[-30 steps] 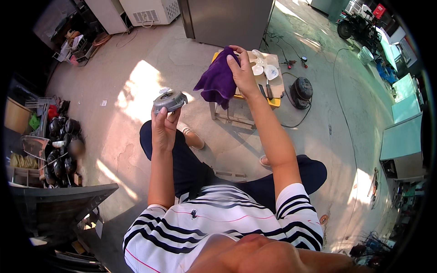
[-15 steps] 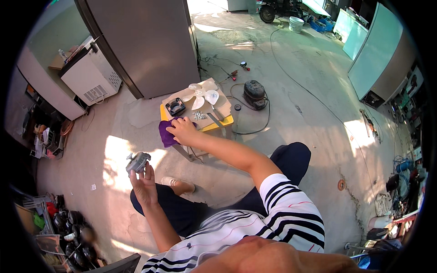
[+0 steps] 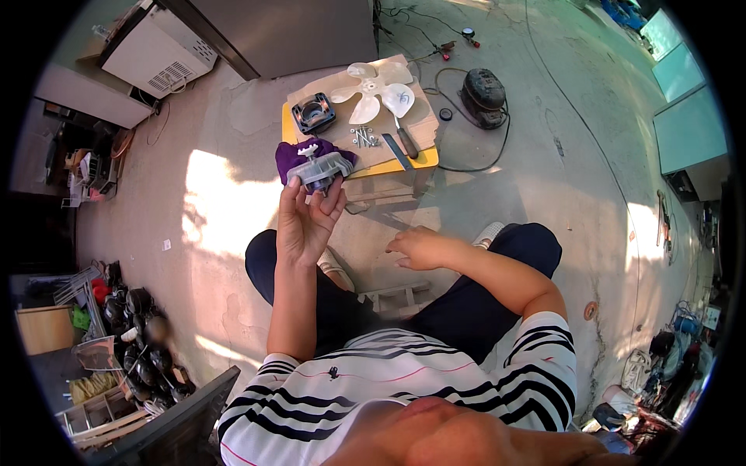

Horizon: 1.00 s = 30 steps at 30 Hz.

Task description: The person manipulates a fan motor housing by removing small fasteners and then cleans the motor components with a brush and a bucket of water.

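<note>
Grey housing [image 3: 320,170] fills left fingers [image 3: 333,199] near the table edge [image 3: 425,159] (right fingers [image 3: 399,247] loose over open floor [image 3: 466,200]).

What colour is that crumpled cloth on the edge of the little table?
The cloth is deep purple, seen best in the head view.

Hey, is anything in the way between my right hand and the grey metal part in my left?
Nothing visible blocks the gap between your right hand and the grey metal part. Only your left hand covers some of its lower side; the purple cloth shows beyond the part.
</note>
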Available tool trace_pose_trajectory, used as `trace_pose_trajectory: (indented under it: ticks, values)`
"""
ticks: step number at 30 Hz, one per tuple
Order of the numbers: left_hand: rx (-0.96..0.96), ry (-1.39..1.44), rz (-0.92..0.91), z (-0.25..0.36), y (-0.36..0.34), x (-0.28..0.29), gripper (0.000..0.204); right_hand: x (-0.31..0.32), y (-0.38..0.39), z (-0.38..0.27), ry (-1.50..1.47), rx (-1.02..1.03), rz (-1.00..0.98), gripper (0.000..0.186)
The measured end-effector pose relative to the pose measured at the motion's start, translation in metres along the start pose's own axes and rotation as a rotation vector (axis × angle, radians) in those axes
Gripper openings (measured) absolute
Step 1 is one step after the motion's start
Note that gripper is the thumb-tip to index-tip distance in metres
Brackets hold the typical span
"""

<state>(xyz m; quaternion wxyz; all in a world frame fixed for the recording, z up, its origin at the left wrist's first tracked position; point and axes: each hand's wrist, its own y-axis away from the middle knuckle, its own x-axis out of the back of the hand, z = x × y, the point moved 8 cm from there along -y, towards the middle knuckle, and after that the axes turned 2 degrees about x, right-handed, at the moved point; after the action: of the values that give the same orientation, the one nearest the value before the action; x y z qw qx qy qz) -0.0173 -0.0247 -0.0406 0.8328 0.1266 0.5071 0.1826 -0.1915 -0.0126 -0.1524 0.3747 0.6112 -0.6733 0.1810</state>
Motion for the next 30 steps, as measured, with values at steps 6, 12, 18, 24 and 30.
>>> trace_pose_trajectory:
  ticks: [6, 12, 18, 24, 30]
  values:
    - [0.332, 0.322, 0.084, -0.056, -0.066, -0.062, 0.065, -0.029, 0.013, 0.027, -0.201, -0.156, -0.245, 0.048]
    - [0.421, 0.326, 0.211, -0.08, -0.109, -0.105, 0.066, -0.035, 0.041, 0.065, -0.248, -0.358, -0.315, 0.049]
    - [0.506, 0.129, 0.318, -0.086, -0.11, -0.164, 0.07, -0.002, 0.055, 0.114, -0.382, -0.64, -0.191, 0.036]
    - [0.7, -0.125, 0.445, -0.109, -0.064, -0.265, 0.067, -0.025, 0.076, 0.11, -0.415, -0.925, 0.351, 0.03]
    - [0.915, -0.314, 0.44, -0.172, -0.008, -0.377, 0.064, 0.065, 0.165, 0.011, -1.008, -0.896, 1.09, 0.035]
